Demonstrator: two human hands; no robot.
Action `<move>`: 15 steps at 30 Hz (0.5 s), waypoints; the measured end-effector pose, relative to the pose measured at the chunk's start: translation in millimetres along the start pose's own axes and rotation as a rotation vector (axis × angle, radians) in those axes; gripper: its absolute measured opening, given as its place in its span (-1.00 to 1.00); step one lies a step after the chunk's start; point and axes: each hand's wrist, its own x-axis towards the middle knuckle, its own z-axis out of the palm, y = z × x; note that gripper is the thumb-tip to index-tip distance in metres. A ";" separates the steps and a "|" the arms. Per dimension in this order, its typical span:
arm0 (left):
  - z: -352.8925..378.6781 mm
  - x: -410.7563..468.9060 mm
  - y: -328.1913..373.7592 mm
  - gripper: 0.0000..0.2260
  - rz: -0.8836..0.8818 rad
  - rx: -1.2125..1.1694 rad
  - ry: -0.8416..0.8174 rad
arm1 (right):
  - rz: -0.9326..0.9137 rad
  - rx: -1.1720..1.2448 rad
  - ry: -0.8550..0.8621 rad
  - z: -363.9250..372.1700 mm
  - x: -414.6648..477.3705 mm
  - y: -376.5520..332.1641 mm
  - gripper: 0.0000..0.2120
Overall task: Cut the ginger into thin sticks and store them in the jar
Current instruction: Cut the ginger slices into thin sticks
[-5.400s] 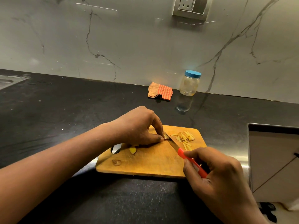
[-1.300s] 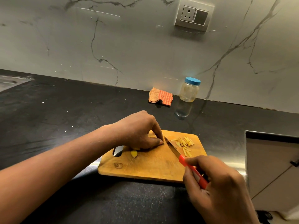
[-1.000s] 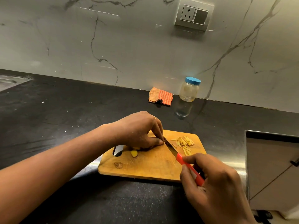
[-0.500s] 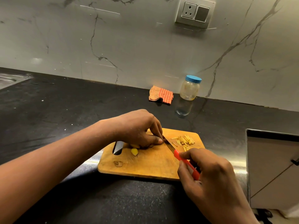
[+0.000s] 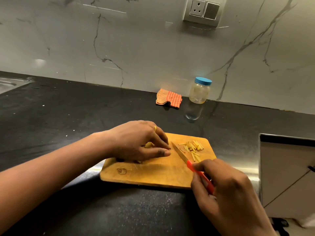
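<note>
A wooden cutting board (image 5: 153, 174) lies on the black counter. My left hand (image 5: 136, 142) rests on its left part, fingers curled over a yellow ginger piece (image 5: 148, 144) that peeks out between thumb and fingers. My right hand (image 5: 226, 189) grips the red handle of a small knife (image 5: 180, 155); the blade lies just right of my left fingertips, slightly apart from them. A pile of thin ginger sticks (image 5: 193, 147) sits at the board's far right corner. The clear jar (image 5: 199, 90) with a blue lid stands shut by the wall.
An orange checked cloth (image 5: 168, 99) lies left of the jar at the wall. A white cabinet (image 5: 288, 176) with a dark top stands at the right, beyond the counter's steel edge. A sink rim (image 5: 10, 82) shows far left. A wall socket (image 5: 202, 11) is above.
The knife has drawn a little to the right, away from my left fingertips. My left hand has shifted its hold, and the ginger now shows between thumb and fingers.
</note>
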 end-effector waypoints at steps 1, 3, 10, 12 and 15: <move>1.6 -1.6 -0.6 -0.60 0.001 0.001 0.015 | 0.010 -0.004 0.021 -1.0 -0.3 0.4 -0.89; 4.2 -3.5 -0.1 -0.57 0.001 -0.012 0.036 | 0.041 0.009 0.043 -2.8 -0.4 1.5 -0.86; 8.0 -8.6 1.7 -0.53 0.000 -0.026 0.060 | 0.033 0.052 0.045 3.8 1.4 -5.7 -0.82; 7.6 -8.3 2.2 -0.53 -0.002 -0.031 0.063 | 0.037 0.060 0.039 4.5 2.2 -6.1 -0.80; 8.5 -7.9 2.4 -0.53 -0.003 -0.047 0.072 | 0.030 0.064 0.060 5.3 2.5 -6.4 -0.84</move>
